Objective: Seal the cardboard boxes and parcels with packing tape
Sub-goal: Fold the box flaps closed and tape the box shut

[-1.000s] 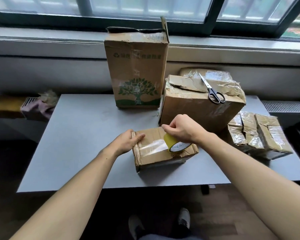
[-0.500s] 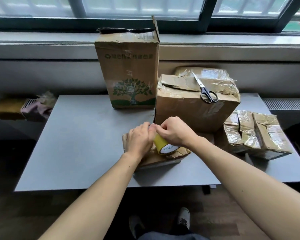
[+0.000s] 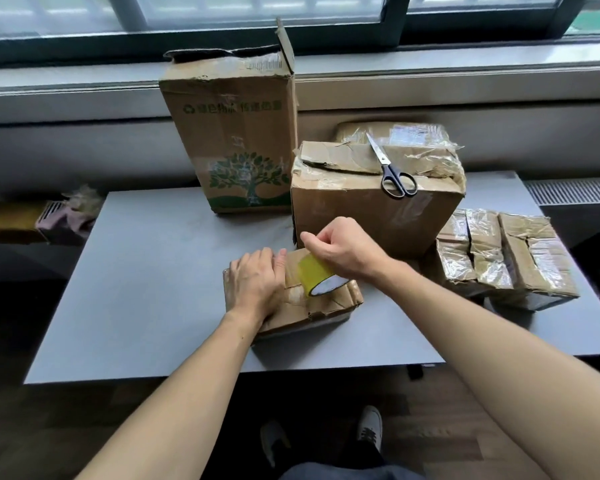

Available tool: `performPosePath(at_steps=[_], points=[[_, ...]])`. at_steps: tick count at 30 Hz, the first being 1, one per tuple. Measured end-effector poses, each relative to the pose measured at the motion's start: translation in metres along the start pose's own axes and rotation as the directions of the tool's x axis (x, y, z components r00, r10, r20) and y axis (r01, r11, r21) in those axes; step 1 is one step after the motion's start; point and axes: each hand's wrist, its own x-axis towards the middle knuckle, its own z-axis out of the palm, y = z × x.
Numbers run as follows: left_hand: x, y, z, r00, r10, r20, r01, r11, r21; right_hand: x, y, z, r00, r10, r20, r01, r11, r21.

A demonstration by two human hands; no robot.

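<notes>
There is one view only, from a wide-angle camera worn on the person's head. It looks forward and steeply down, so both forearms enter from the bottom edge, the left from 7 o'clock, the right from 5 o'clock. The grey tabletop [image 3: 146, 278] fills the middle of the frame at close range, within arm's reach. The shoes [image 3: 369, 424] and floor show at 6 o'clock, the window [image 3: 257, 15] runs across at 12 o'clock. Straight lines bow toward the edges. No second view shares the scene.
</notes>
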Motion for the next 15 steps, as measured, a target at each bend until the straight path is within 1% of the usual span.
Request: performPosePath(at_steps=[2,3,5,6,7,8,10,12,15], points=[[0.0,0.001,-0.002,1.0,0.001,0.005,-0.001,1.0,-0.009,-0.001,0.002,-0.016,1.0,0.007,-0.009,-0.009,0.977,-0.214],[-0.001,0.001,-0.002,1.0,-0.002,0.008,0.002,1.0,-0.008,-0.003,0.004,-0.02,1.0,0.017,-0.007,-0.019,0.963,-0.27],[-0.003,0.003,-0.002,1.0,-0.002,0.009,0.002,1.0,0.005,-0.007,0.007,-0.019,1.0,0.007,-0.006,-0.009,0.955,-0.296],[-0.003,0.003,-0.002,1.0,0.006,0.006,-0.006,1.0,0.019,-0.007,0.009,-0.018,1.0,-0.001,-0.004,0.0,0.967,-0.255],[-0.003,0.002,-0.001,1.0,0.012,0.009,-0.012,0.999,0.033,-0.007,0.014,-0.016,1.0,0.003,-0.005,-0.004,0.987,-0.159],[-0.003,0.001,0.0,1.0,0.014,0.012,-0.015,0.999,0.045,-0.007,0.02,-0.016,1.0,0.017,-0.012,-0.017,0.999,-0.031],[0.0,0.001,0.002,1.0,0.007,0.011,-0.008,0.999,0.048,-0.008,0.036,-0.017,0.996,0.069,-0.064,-0.055,0.979,0.195],[0.005,0.012,0.001,1.0,0.009,-0.011,-0.009,1.0,0.005,-0.01,0.046,-0.015,0.987,0.111,-0.114,-0.073,0.952,0.297],[0.011,0.04,0.004,0.999,0.048,-0.022,-0.05,0.995,-0.092,-0.011,0.048,-0.008,0.986,0.114,-0.122,-0.061,0.927,0.371]])
